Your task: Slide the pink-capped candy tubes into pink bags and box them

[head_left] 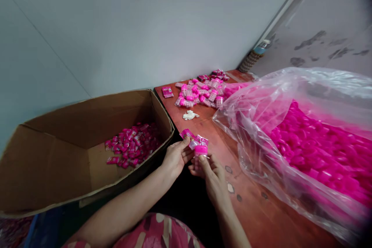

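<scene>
My left hand (177, 157) is closed on some small pink printed packets (187, 134) over the near edge of the red table. In my right hand (213, 174) is a small clear bottle with a pink cap (200, 150), pinched between thumb and fingers. The bottle is upright and its top is right beside the packets. Beyond my hands, a pile of similar pink-capped bottles (200, 92) lies on the table, and a single pink packet (167, 92) rests at the table's left corner.
A cardboard box (66, 112) at the left holds many pink packets (133, 143). A large clear plastic bag (247, 143) of pink caps (314, 151) covers the right side. White crumpled material (190, 115) lies mid-table. A patterned bottle (254, 56) stands by the wall.
</scene>
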Demonstrator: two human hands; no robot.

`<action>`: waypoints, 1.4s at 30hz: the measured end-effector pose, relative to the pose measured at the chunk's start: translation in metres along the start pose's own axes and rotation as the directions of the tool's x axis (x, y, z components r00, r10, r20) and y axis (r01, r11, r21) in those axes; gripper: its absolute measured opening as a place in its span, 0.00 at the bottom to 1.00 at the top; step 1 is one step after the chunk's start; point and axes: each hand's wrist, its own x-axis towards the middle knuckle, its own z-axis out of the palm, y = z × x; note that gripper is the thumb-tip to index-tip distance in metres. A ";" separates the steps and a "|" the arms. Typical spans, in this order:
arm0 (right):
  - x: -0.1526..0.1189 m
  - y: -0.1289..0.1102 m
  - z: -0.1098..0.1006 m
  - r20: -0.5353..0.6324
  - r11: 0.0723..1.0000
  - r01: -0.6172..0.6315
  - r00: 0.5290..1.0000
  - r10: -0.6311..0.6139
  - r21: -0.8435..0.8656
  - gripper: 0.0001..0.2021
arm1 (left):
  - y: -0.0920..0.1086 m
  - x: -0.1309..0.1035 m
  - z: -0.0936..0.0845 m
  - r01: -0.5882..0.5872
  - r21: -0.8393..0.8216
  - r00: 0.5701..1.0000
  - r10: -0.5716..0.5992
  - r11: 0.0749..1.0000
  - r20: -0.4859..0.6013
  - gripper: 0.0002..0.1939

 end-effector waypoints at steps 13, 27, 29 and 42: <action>0.013 0.004 0.000 0.018 0.999 -0.046 0.999 0.045 0.027 0.16 | 0.005 0.009 0.000 -0.094 0.265 0.989 0.059 0.960 0.136 0.15; 0.016 0.017 -0.015 -0.003 0.997 0.076 0.997 -0.076 -0.015 0.11 | -0.002 0.017 0.005 -0.028 0.423 0.965 -0.086 0.906 0.247 0.13; 0.017 0.018 -0.017 0.071 0.997 0.007 0.997 -0.013 0.081 0.12 | -0.001 0.017 0.007 -0.060 0.475 0.967 -0.067 0.878 0.247 0.13; 0.019 0.025 -0.027 0.070 0.964 -0.056 0.997 0.039 0.259 0.09 | -0.013 0.012 0.008 -0.034 0.555 0.953 -0.140 0.831 0.268 0.13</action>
